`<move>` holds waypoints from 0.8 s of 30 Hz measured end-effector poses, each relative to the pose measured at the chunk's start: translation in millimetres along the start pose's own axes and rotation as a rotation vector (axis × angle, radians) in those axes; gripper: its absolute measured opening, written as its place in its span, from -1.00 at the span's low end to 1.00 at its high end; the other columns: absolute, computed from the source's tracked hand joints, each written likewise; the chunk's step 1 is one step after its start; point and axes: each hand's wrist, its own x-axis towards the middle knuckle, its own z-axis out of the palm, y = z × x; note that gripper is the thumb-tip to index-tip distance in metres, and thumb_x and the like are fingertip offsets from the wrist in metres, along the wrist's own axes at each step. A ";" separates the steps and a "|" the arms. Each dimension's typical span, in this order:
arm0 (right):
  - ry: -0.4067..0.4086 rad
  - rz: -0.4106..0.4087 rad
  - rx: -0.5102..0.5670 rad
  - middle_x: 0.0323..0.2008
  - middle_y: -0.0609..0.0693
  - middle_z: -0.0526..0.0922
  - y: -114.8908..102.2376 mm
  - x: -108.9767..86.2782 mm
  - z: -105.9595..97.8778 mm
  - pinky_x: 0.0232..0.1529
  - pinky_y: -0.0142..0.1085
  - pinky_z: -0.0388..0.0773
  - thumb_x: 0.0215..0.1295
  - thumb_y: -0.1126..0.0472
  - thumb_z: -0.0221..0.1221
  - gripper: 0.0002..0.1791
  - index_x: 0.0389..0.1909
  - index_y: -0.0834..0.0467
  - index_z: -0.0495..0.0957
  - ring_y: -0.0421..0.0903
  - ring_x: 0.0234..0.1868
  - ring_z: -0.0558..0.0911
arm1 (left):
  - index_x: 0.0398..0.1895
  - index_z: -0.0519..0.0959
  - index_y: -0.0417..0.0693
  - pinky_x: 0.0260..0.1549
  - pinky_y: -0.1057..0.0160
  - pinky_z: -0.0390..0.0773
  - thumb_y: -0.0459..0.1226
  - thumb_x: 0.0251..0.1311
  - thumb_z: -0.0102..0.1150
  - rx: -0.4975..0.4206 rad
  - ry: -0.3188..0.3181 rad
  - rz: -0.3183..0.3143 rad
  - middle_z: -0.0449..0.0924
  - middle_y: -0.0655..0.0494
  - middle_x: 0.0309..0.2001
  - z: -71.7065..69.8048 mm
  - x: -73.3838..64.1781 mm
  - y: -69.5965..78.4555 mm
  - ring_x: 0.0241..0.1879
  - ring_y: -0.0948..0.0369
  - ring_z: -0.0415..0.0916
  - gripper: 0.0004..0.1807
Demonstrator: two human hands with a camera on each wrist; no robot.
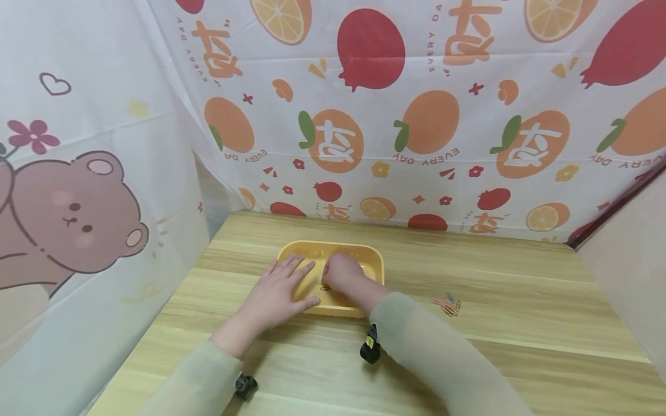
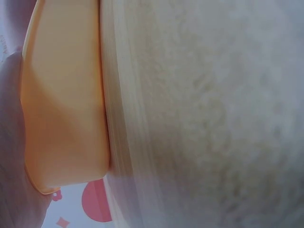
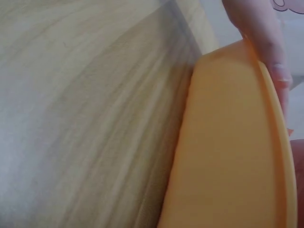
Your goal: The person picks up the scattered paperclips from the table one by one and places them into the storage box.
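A yellow plastic tray [image 1: 374,257] stands on the wooden table. Across its left end lies my left hand [image 1: 276,293], fingers spread, with the thumb over the near rim. Inside the tray my right hand [image 1: 343,273] is curled, knuckles up, and pinches a thin paper clip at its fingertips. Just below those fingertips, another paper clip [image 1: 325,288] lies on the tray floor. The right wrist view shows the tray's outer wall [image 3: 223,142] and the left hand [image 3: 259,28] at its rim. The left wrist view also faces the tray's side [image 2: 66,104].
To the right of the tray, a small pile of red and blue paper clips [image 1: 450,308] lies on the table [image 1: 499,346]. A fruit-print cloth [image 1: 374,144] hangs behind the table, and a bear-print cloth [image 1: 78,219] hangs at the left.
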 end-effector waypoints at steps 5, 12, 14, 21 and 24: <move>0.001 0.002 -0.009 -0.58 -0.22 0.60 -3.2 -2.1 0.6 -0.45 -0.33 0.51 0.16 0.22 0.29 -0.84 -0.60 0.01 0.69 -0.20 -0.54 0.51 | 0.52 0.24 0.19 0.48 -0.15 -0.17 0.45 0.15 -0.04 0.015 -0.005 0.002 0.15 0.00 0.51 0.6 1.3 -1.1 0.52 0.00 -0.02 -0.05; 0.012 0.003 0.000 -0.58 -0.22 0.60 -5.1 -1.3 2.2 -0.40 -0.32 0.53 0.19 0.20 0.28 -0.85 -0.55 0.02 0.71 -0.20 -0.51 0.52 | 0.51 0.25 0.18 0.48 -0.16 -0.17 0.42 0.15 0.02 0.008 0.001 0.005 0.15 -0.01 0.51 0.7 2.3 -1.6 0.52 -0.01 -0.02 -0.07; 0.014 0.007 0.010 -0.57 -0.21 0.61 -5.0 -1.4 2.6 -0.39 -0.32 0.53 0.21 0.19 0.29 -0.85 -0.54 0.02 0.71 -0.20 -0.51 0.52 | 0.51 0.26 0.17 0.48 -0.16 -0.16 0.41 0.16 0.03 0.009 0.001 0.006 0.16 -0.01 0.51 1.0 2.4 -1.8 0.52 -0.01 -0.02 -0.07; 0.036 -0.003 0.022 -0.44 -0.23 0.65 -2.6 1.0 5.0 -0.31 -0.30 0.57 0.24 0.08 0.32 -0.89 -0.43 -0.02 0.73 -0.22 -0.41 0.56 | 0.51 0.26 0.17 0.47 -0.17 -0.10 0.50 0.14 -0.13 0.016 0.000 0.007 0.16 -0.01 0.51 1.8 1.2 -2.9 0.52 -0.01 -0.01 -0.03; 0.050 0.006 0.040 -0.27 -0.20 0.71 -3.0 0.0 4.3 -0.18 -0.25 0.60 0.24 0.05 0.32 -0.88 -0.31 -0.01 0.76 -0.18 -0.25 0.62 | 0.51 0.26 0.17 0.46 -0.18 -0.09 0.52 0.13 -0.19 0.019 0.001 0.009 0.17 -0.01 0.51 2.2 0.5 -3.7 0.52 -0.02 0.00 0.00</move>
